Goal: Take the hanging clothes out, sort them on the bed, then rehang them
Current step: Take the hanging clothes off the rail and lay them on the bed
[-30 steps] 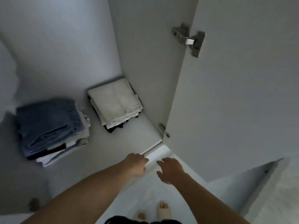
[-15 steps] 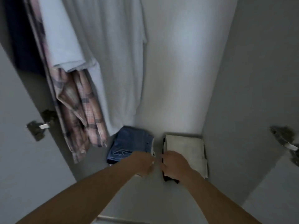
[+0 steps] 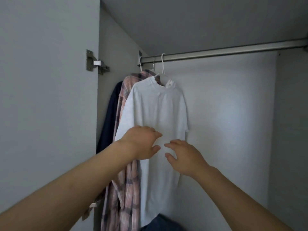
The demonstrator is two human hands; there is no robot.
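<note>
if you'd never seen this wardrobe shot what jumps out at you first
The white t-shirt on a white hanger, at the left end of the metal rail, draws the eye first, with a pink plaid shirt and a navy garment packed behind it. In front, the left hand and right hand reach toward it, fingers spread, gripping nothing.

Three hanging garments crowd the left end of the brushed-metal closet rail (image 3: 233, 50): a white short-sleeved T-shirt (image 3: 160, 114) in front, a pink plaid shirt (image 3: 123, 189) behind it, and a dark navy garment (image 3: 108, 117) against the grey side panel (image 3: 115, 47). To their right the rail runs bare, open back to the grey rear wall (image 3: 233, 122).
</note>
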